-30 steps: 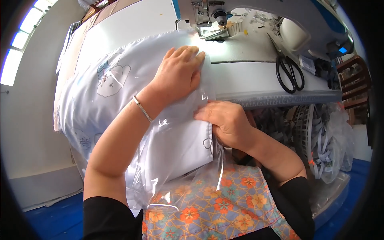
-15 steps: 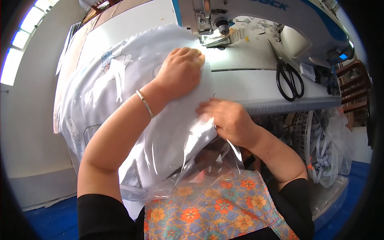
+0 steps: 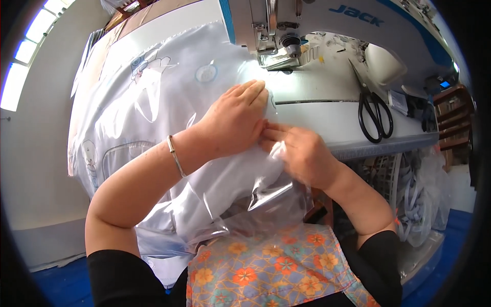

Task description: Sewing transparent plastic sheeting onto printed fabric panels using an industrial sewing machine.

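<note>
The white table (image 3: 327, 115) of the sewing machine (image 3: 307, 20) spreads beyond your fingertips, the machine's head rising past them at the far edge; across the table and over its near edge, under both your palms, lies the white printed fabric (image 3: 148, 97) with its clear plastic film (image 3: 266, 197) sagging down toward your lap; the fabric runs out to the left of your left fingers and on ahead of them to the presser foot (image 3: 279, 59), which sits just beyond those fingertips; your left hand (image 3: 232, 120) lies flat on the fabric, fingers straight and together, pressing down and gripping nothing; your right hand (image 3: 302, 153) sits just beside it on the near side, touching it at the thumb edge, its fingers (image 3: 276, 135) curled in and pinching a fold of the plastic film and fabric at the table's edge; how much cloth is caught in that pinch you cannot tell from here; the flowered apron (image 3: 266, 266) lies below your wrists, behind the hanging film; the black scissors (image 3: 376, 110) rest on the table well to the right of your right fingers, blades pointing away from you; a thin metal bangle (image 3: 175, 156) circles your left wrist, behind the flat fingers.
</note>
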A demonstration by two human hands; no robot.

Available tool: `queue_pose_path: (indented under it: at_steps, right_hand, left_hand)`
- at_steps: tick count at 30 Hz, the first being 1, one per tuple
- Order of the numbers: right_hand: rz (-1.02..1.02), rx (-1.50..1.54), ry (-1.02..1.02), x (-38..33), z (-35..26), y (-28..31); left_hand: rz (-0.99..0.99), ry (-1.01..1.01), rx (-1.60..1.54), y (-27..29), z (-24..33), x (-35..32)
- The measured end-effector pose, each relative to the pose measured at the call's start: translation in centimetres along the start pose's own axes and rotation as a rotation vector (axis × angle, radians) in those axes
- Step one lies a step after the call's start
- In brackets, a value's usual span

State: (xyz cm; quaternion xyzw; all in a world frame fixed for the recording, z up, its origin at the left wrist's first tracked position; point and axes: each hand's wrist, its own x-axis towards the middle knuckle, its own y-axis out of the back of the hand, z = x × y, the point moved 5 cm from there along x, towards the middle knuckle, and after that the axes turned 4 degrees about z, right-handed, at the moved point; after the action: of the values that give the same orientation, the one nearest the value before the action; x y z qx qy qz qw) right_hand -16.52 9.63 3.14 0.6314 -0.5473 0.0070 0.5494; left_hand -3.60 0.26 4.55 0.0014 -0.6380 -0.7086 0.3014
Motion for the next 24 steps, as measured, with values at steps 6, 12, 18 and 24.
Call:
queue_pose_path:
  at_steps: [6,12,18,24]
  right_hand:
    - [-0.026,0.012,0.039,0.1,-0.2,0.5]
    - [-0.079,0.018,-0.017,1.0,0.9,0.6]
    - [-0.095,-0.025,0.027,1.3,-0.2,0.8]
    - [-0.106,0.027,0.046,0.5,0.1,1.2]
  left_hand:
    - [-0.072,0.076,0.011,0.2,0.6,-0.6]
    - [-0.023,0.082,0.021,-0.3,-0.5,-0.9]
    - [-0.008,-0.104,-0.075,0.3,-2.2,-0.1]
    - [0.008,0.016,0.045,0.1,-1.3,-0.7]
